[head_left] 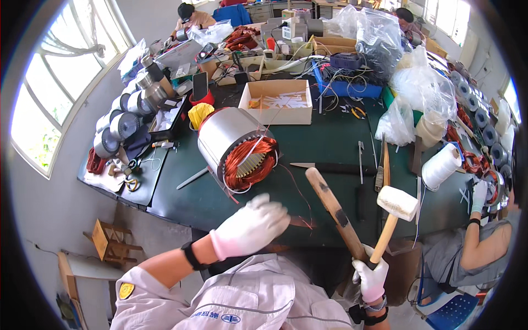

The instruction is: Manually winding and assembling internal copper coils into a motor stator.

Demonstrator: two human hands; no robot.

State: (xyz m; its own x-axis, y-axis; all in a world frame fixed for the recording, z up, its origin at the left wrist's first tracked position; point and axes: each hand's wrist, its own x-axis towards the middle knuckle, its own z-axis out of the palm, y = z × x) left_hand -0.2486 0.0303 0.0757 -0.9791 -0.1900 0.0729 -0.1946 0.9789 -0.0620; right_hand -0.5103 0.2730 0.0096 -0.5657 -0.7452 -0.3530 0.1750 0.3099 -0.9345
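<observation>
In front of me a steel motor stator (pixel 231 140) lies on its side on the dark green bench, its red-brown copper windings (pixel 250 165) facing me. My left hand (pixel 253 224), in a white glove, is just below the windings, fingers stretched out and holding nothing. Gloved too, my right hand (pixel 371 279) is closed round the wooden handle of a white-headed mallet (pixel 397 203), head up. A worn wooden stick (pixel 333 206) with dark patches runs down to the same hand and seems gripped with it; the fingers hide its lower end. Loose copper wire trails beside the stator.
A knife (pixel 333 168), tweezers (pixel 361 159) and a white thread spool (pixel 441 166) lie to the right. Behind stands a cardboard box (pixel 278 115) with white strips. Metal cylinders (pixel 125 125) line the left edge. A co-worker's gloved hand (pixel 479 195) works at the far right.
</observation>
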